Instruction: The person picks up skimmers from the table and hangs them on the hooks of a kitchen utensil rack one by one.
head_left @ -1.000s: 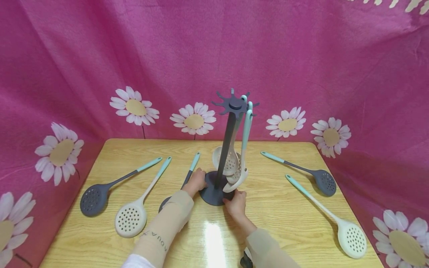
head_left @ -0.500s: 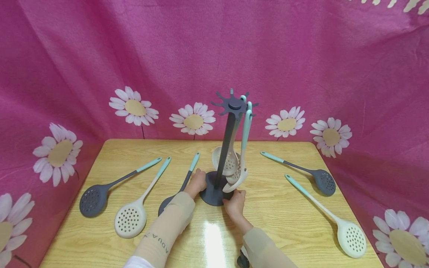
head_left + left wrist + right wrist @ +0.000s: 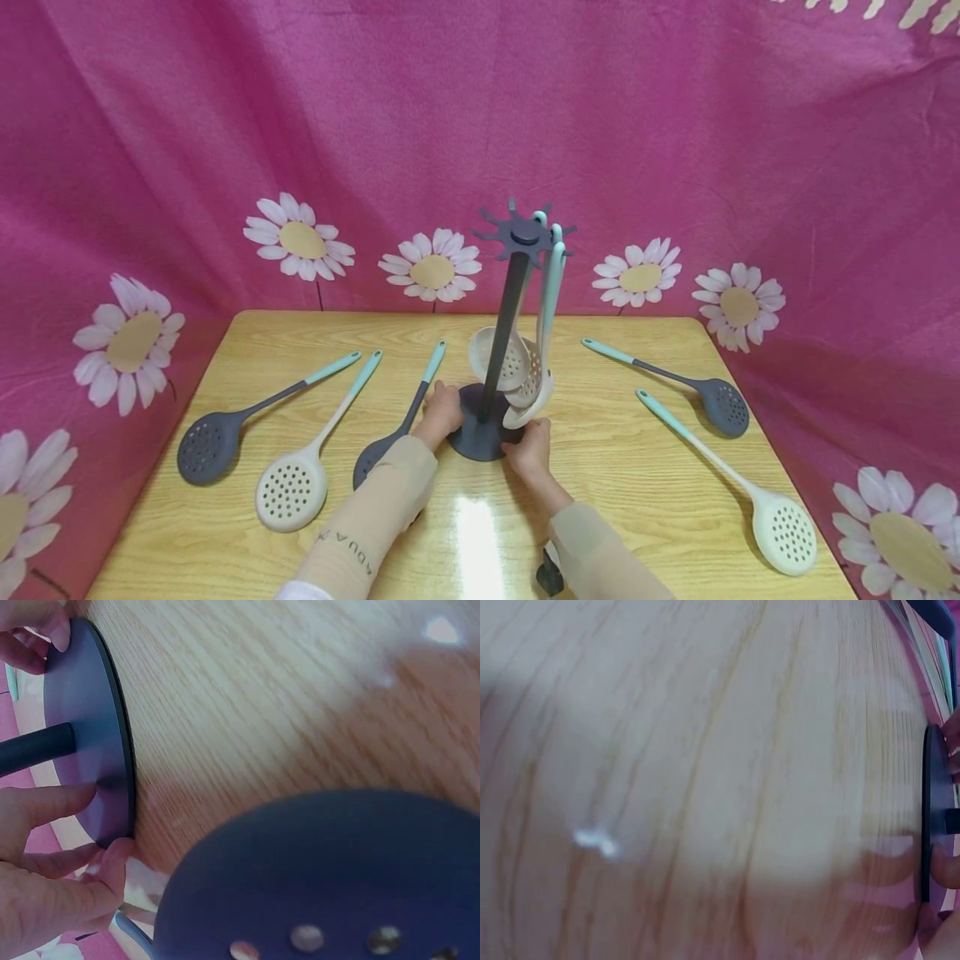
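Note:
A dark grey utensil stand point(image 3: 498, 350) stands upright on the wooden table, with a round base and a spoked top. Several cream utensils point(image 3: 528, 383) with mint handles hang from its right and far sides, some with perforated heads. My left hand point(image 3: 440, 412) pinches the left edge of the base, thumb at the rim and a finger on its upper face in the left wrist view point(image 3: 60, 870). At the front right edge, my right hand point(image 3: 530, 450) pinches the base too, beneath the hanging utensils.
Left of the stand lie a dark skimmer point(image 3: 210, 446), a white skimmer point(image 3: 292, 490) and another dark one point(image 3: 375, 454), partly hidden by my left sleeve. To the right lie a dark skimmer point(image 3: 726, 407) and a white one point(image 3: 784, 533). Pink daisy-printed cloth point(image 3: 480, 125) surrounds the table.
The stand has turned slightly counterclockwise, seen from above: its far spokes shift left and the hanging utensils swing round with it. Both hands stay on the base.

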`<state>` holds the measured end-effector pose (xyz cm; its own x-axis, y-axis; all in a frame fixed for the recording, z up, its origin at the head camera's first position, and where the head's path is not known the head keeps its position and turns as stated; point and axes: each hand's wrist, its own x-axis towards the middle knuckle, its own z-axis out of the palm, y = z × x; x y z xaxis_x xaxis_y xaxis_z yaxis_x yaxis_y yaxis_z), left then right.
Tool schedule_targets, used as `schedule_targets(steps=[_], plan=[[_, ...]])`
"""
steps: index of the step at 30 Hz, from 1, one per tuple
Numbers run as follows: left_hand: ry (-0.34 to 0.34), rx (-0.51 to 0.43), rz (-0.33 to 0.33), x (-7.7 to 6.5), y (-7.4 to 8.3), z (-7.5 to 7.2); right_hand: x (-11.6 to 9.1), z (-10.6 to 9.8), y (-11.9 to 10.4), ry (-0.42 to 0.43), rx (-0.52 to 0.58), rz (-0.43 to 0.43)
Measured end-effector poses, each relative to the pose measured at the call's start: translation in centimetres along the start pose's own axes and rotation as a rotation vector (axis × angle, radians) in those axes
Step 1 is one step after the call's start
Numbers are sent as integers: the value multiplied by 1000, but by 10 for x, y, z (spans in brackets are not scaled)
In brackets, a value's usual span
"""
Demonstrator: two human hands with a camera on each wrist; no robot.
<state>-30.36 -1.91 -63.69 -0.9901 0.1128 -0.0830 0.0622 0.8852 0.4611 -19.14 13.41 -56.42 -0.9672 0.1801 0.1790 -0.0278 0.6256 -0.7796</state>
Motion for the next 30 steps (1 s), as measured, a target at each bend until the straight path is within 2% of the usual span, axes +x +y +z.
schedule_targets(steps=[1,2,3,4,5,6,8,10,11,15,20,23,24,25,26,27,28,30], plan=[[-62,8,-85,0,11,-3,1,0,2,-5,12,-12],[-97,5,-146,-7,23,-14,2,0,3,-9,20,-28],[-115,-20,-181,-20,35,-33,3,-1,5,-13,37,-46],[-104,-31,-179,-41,49,-59,5,-1,6,-19,53,-64],[-92,-25,-167,-55,57,-72,7,-2,7,-30,71,-79],[-96,-34,-166,-64,62,-83,9,-3,8,-45,85,-87],[-97,-30,-170,-72,68,-90,13,-4,10,-73,115,-119],[-88,6,-180,-73,70,-89,17,-6,12,-111,154,-127],[-86,23,-191,-70,68,-83,19,-7,13,-128,160,-126],[-108,64,-211,-71,73,-86,22,-10,15,-164,173,-136],[-138,67,-230,-65,71,-82,30,-10,24,-187,209,-186],[-159,95,-254,-49,61,-62,47,17,79,-196,280,-302],[-158,105,-265,-44,57,-54,54,28,99,-214,271,-303],[-118,140,-268,-34,48,-35,62,41,124,-218,263,-316],[-119,153,-275,-30,45,-29,69,52,145,-225,244,-329],[-123,157,-283,-27,43,-25,76,67,171,-233,235,-323],[-121,159,-288,-26,43,-23,81,74,183,-247,206,-297],[-137,133,-293,-31,47,-30,89,83,201,-268,161,-264]])
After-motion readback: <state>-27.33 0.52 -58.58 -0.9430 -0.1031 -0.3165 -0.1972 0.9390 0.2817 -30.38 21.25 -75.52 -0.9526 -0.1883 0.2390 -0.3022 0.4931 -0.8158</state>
